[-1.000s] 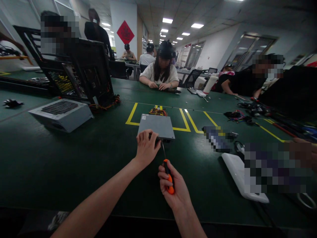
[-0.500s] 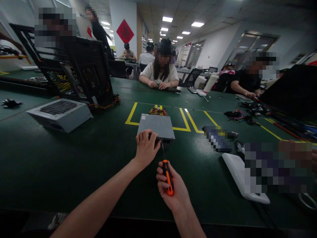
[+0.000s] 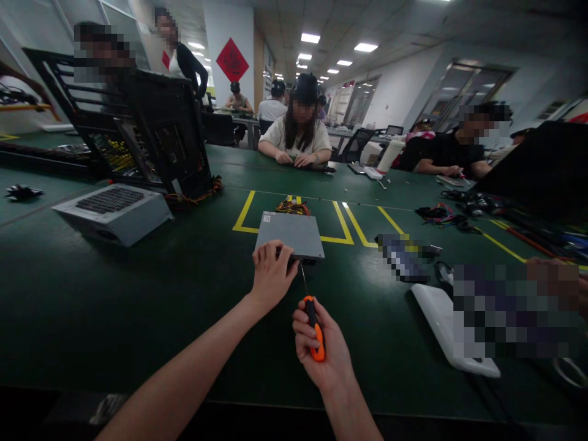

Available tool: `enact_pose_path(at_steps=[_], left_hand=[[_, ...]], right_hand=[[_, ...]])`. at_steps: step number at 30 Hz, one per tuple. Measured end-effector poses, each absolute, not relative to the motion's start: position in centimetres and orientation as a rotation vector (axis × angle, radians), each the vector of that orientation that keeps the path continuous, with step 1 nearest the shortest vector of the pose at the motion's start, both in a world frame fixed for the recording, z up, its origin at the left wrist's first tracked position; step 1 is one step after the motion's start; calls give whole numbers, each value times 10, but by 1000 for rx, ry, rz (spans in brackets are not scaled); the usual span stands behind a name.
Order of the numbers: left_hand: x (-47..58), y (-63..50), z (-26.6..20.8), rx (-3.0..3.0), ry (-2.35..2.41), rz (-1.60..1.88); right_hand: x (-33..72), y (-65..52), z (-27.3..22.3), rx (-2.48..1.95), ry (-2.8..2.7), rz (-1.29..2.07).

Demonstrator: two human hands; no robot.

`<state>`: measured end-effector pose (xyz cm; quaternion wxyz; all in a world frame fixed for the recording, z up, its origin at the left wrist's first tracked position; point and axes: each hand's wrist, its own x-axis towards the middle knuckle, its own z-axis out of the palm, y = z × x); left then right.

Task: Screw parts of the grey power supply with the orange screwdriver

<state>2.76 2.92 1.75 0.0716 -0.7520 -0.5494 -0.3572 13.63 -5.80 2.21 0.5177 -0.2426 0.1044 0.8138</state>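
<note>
A grey computer power supply (image 3: 294, 231) lies flat on the green table, its bundle of coloured cables (image 3: 294, 207) at the far side. My left hand (image 3: 272, 269) grips its near edge, with fingers curled over the top; the thumb and fingertip are close to the screwdriver's tip. In my right hand (image 3: 324, 343) is a screwdriver with an orange and black handle (image 3: 315, 327). Its thin shaft points up and away, to the near face of the power supply. Whether the tip sits in a screw is too small to tell.
A second power supply (image 3: 114, 211) and an open black computer case (image 3: 160, 135) stand on the left. To the right lie a white power bank-like object (image 3: 445, 324) and loose cables (image 3: 438, 213). Yellow tape (image 3: 340, 239) marks the table. A person (image 3: 294, 135) sits opposite.
My right hand and the screwdriver handle have shifted slightly right, and the handle has turned in the fingers. My left hand and the power supply stay put.
</note>
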Motion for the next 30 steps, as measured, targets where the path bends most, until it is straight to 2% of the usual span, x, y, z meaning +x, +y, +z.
enact_pose_path(at_steps=[9,16,23,30], left_hand=[[27,29,18,-2273,-1634,-1094],[1,18,22,-2310,-1417,-1235],[-3,17,6,-2660,-1252,-591],[9,21,-2,-2617,-1151,-429]], right_hand=[[141,-75,24,-566,243,1945],[153,-97,21,-573,318,1909],[158,-108,17,-487,337,1918],[156,-110,16,-477,310,1957]])
